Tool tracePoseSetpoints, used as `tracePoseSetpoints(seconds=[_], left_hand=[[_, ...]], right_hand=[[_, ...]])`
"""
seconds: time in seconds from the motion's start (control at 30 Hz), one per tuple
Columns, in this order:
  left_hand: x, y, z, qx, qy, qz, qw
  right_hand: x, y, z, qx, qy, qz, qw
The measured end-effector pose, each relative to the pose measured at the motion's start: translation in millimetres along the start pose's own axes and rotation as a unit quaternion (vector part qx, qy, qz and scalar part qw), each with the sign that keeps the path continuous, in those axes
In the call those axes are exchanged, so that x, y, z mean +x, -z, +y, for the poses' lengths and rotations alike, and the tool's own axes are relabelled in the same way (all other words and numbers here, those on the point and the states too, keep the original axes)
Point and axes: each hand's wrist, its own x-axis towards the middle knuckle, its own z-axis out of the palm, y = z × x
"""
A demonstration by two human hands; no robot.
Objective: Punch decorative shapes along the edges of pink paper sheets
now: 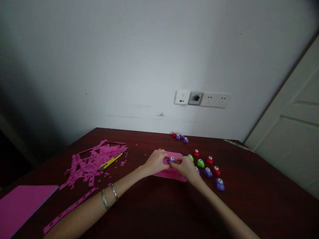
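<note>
Over a pink sheet of craft paper (171,174) at the middle of the table, both of my hands meet at a small purple paper punch (171,159) with a white button. My left hand (156,162) comes from the left, its thumb and fingers closed at the sheet and the punch's side. My right hand (186,168) pinches the punch from the right. The fingertips partly hide the punch and the sheet's upper part. Close to my right hand stand a green paper punch (200,163) and another purple paper punch (207,172).
Cut pink paper strips (92,161) lie heaped on the left, with a yellow utility knife (112,160) beside them. A larger pink sheet (27,205) lies front left. Red punches (216,171) stand on the right, several more punches (178,136) by the wall. Sockets (215,100) sit above.
</note>
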Motion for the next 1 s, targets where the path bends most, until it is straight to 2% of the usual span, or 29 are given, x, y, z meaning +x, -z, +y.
tracePoseSetpoints(seconds=[0.17, 0.23, 0.33, 0.43, 0.6, 0.83, 1.0], left_hand=[[3, 8.1, -8, 0.013, -0.001, -0.056, 0.998], [5, 13.7, -18, 0.037, 0.009, -0.084, 0.996], [9, 16.8, -36, 0.09, 0.046, -0.083, 0.991], [12, 11.6, -53, 0.104, 0.062, -0.09, 0.989], [21, -1.3, -69, 0.05, 0.044, -0.104, 0.992], [37, -9.0, -71, 0.071, 0.028, -0.154, 0.985], [40, -15.4, -76, 0.059, 0.064, -0.183, 0.979]], right_hand=[[-3, 5, 3, -0.08, 0.021, 0.056, 0.995], [-7, 8, 5, -0.104, 0.017, 0.067, 0.992], [-18, 10, 7, -0.114, 0.005, 0.06, 0.992], [-30, 10, 6, -0.108, 0.005, 0.045, 0.993], [-42, 7, 2, -0.099, 0.017, 0.037, 0.994], [-47, 6, 6, -0.076, 0.047, 0.034, 0.995], [-49, 4, 11, -0.079, 0.06, 0.036, 0.994]])
